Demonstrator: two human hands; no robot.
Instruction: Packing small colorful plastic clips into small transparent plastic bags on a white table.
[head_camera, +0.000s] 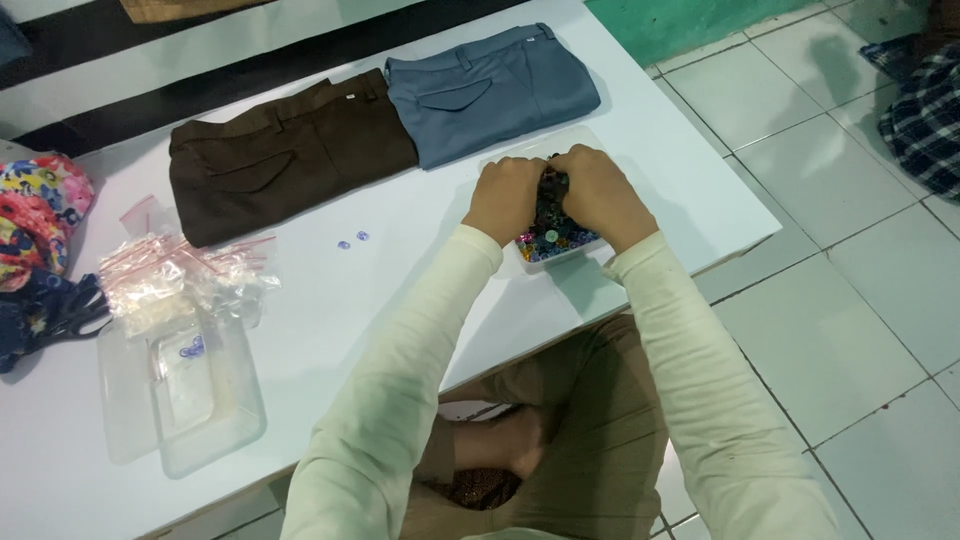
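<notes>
Both of my hands are down in a clear plastic tray (590, 243) full of mixed coloured buttons (553, 235) near the table's right edge. My left hand (507, 196) and my right hand (598, 195) are curled side by side with fingers dug into the buttons, knuckles up. Whether either hand actually grips buttons is hidden by the fingers. Two small pale blue buttons (352, 240) lie loose on the white table (400, 290) to the left of the tray.
Folded brown trousers (285, 160) and folded grey-blue trousers (490, 90) lie at the far side. Small zip bags (185, 275) are piled on clear plastic lids (195, 400) at the left. Floral cloth (40, 230) lies at the left edge. Tiled floor lies to the right.
</notes>
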